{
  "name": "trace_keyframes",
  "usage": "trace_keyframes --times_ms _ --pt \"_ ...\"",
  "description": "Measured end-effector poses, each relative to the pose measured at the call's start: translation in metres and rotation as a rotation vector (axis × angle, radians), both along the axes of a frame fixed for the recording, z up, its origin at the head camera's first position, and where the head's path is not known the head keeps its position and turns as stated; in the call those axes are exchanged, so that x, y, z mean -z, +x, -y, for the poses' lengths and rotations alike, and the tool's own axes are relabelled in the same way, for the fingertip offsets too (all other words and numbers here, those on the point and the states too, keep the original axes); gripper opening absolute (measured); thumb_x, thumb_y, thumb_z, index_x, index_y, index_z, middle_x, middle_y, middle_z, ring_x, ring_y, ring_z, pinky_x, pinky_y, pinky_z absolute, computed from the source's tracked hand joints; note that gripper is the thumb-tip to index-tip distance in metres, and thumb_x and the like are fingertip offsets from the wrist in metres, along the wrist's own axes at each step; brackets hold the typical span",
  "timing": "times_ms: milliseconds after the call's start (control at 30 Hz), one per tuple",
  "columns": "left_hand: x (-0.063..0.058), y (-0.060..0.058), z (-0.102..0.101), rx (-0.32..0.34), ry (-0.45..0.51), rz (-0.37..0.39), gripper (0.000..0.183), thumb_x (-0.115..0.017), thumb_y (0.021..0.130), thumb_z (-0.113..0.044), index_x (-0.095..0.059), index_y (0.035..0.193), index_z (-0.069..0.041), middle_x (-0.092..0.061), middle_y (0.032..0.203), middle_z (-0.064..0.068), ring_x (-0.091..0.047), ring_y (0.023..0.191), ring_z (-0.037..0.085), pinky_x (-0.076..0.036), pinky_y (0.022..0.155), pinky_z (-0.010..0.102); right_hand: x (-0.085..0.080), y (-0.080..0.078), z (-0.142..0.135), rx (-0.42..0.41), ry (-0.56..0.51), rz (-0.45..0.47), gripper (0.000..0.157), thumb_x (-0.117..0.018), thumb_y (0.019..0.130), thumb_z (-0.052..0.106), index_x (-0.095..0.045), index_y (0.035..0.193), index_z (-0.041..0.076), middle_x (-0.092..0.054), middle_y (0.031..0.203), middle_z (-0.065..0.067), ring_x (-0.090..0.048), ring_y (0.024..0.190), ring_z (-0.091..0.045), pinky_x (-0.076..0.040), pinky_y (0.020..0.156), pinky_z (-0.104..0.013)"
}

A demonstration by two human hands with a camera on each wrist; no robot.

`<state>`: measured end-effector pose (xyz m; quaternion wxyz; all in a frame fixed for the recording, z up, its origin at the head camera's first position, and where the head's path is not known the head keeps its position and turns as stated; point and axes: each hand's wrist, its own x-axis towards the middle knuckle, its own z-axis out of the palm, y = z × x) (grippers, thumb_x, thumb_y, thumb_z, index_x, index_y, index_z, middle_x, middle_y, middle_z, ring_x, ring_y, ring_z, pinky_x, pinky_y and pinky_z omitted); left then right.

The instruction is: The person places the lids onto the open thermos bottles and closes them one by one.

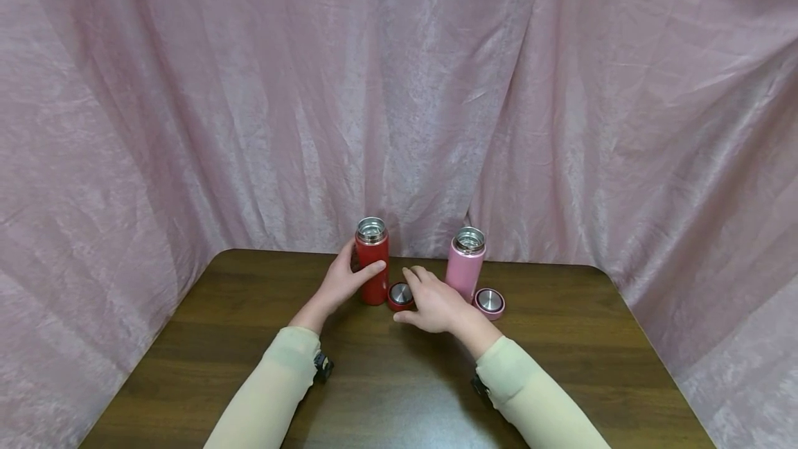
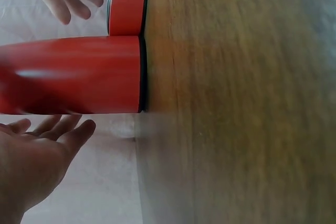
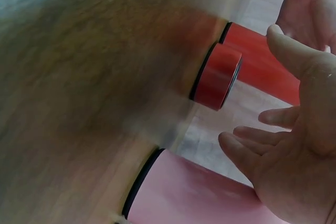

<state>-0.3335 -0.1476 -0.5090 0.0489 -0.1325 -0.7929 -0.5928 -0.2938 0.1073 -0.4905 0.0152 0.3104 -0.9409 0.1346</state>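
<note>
Head: left hand (image 1: 343,281) is bracketing the upright, uncapped red bottle (image 1: 374,272), thumb apart from fingers. Right hand (image 1: 433,302) is hovering by the red lid (image 1: 401,294), just beside that bottle. Pink bottle (image 1: 464,272) is standing farther right.

Left wrist: left fingers are lying loosely extended by the red bottle; can't tell contact.

Right wrist: right fingers are holding spread, pinching nothing. Probably lid pickup is starting; next move is likely calling for closing around the red lid.

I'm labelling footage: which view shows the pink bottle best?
The head view: it shows the pink bottle's open mouth and most of its body. The right wrist view shows only its lower part and black base; the left wrist view, none.
</note>
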Motion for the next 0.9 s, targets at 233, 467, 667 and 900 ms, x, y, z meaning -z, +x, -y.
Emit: trace_keyframes --times_ms 233,467,667,900 --pt "0.0 -0.003 -0.004 -0.001 -0.002 0.015 0.087 -0.087 0.096 -0.047 -0.046 0.165 -0.013 -0.064 0.151 0.014 -0.063 0.139 0.036 -0.05 0.117 0.06 0.0 -0.008 0.007 0.011 0.031 0.018 0.097 -0.085 0.098 0.053 -0.045 0.163 -0.007 -0.05 0.16 -0.03 -0.055 0.144 -0.045 -0.048 0.12 -0.053" --pt "0.001 -0.006 -0.006 -0.003 -0.01 0.011 0.08 -0.091 0.093 -0.046 -0.053 0.156 -0.014 -0.068 0.144 0.012 -0.066 0.134 0.034 -0.051 0.115 0.059 -0.002 -0.019 0.014 0.024 0.058 0.056 0.094 -0.084 0.098 0.052 -0.046 0.162 -0.005 -0.053 0.157 -0.028 -0.057 0.142 -0.042 -0.05 0.118 -0.052" --pt "0.001 -0.006 -0.006 0.001 -0.018 0.003 0.074 -0.091 0.094 -0.04 -0.055 0.153 -0.014 -0.069 0.142 0.011 -0.067 0.131 0.033 -0.052 0.113 0.06 -0.003 -0.026 0.019 0.022 0.066 0.092 0.091 -0.083 0.099 0.051 -0.049 0.161 -0.005 -0.056 0.152 -0.027 -0.059 0.139 -0.042 -0.051 0.117 -0.053" --pt "0.0 -0.006 -0.003 0.003 -0.031 -0.001 0.072 -0.091 0.094 -0.038 -0.056 0.154 -0.016 -0.069 0.143 0.009 -0.066 0.133 0.032 -0.052 0.114 0.059 -0.003 -0.034 0.021 0.034 0.098 0.119 0.09 -0.083 0.098 0.053 -0.051 0.16 -0.003 -0.059 0.146 -0.023 -0.06 0.136 -0.039 -0.052 0.116 -0.051"
